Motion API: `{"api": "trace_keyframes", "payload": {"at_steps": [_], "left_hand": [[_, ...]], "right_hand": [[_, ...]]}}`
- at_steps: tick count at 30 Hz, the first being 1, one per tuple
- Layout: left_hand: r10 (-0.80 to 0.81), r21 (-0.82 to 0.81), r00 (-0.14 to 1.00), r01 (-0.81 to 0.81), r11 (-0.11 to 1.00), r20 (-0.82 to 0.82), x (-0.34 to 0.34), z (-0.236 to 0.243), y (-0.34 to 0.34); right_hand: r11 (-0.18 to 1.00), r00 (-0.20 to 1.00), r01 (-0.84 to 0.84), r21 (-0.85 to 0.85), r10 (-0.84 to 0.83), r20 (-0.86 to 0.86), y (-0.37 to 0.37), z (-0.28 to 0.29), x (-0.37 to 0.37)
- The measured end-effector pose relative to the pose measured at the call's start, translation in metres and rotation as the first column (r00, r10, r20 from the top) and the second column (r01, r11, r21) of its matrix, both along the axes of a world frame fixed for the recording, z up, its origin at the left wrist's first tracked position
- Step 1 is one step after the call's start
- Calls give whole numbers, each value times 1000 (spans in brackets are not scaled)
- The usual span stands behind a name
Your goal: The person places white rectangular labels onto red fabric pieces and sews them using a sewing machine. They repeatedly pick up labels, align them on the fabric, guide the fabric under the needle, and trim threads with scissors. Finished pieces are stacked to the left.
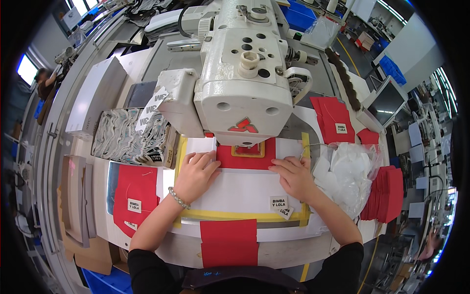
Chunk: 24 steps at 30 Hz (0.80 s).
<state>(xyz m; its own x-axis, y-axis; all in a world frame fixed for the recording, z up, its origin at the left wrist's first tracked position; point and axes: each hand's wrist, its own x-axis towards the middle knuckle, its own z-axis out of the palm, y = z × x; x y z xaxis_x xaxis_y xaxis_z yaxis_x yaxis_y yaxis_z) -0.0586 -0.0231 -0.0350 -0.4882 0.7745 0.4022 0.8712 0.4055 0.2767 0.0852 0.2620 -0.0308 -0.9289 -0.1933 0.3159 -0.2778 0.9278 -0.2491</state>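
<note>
A red fabric piece (247,162) lies flat under the head of a white sewing machine (245,105), inside a yellow-edged clamp frame (258,156). My left hand (197,175), with a beaded bracelet (178,198) at its wrist, rests its spread fingertips on the fabric's left edge. On the right edge, the outstretched fingers of my right hand (293,177) touch the cloth. Both hands look open and flat. The needle area is hidden behind the machine head. Two small white labels (278,202) with dark print lie on the white work surface near my right wrist.
Yellow tape (235,215) borders the work surface. At left stand a box of packed labels (129,132) and labelled red pieces (134,193). A plastic bag of white pieces (345,176) and red stacks (384,193) sit right. Another red piece (229,242) hangs over the front edge.
</note>
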Motion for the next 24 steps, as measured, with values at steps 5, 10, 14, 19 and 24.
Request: {"api": "trace_keyframes", "payload": {"at_steps": [5,10,14,19,24], "left_hand": [[5,6,1000,-5,1000,10,1,2,0],[-12,32,1000,11,999,26,1,0,-1],[-15,36,1000,14,999,10,0,0,-1],[-14,19,1000,14,1000,-11,1,-4,-2],[-10,8,1000,11,1000,-21,2,-5,-1]], "right_hand": [[1000,1000,-6,11,6,19,-1,4,1],[1000,999,10,9,-10,37,-1,3,1],[1000,999,5,6,-5,37,0,2,1],[1000,1000,5,-3,-5,28,1,1,2],[1000,1000,0,20,0,2,1,3,1]]}}
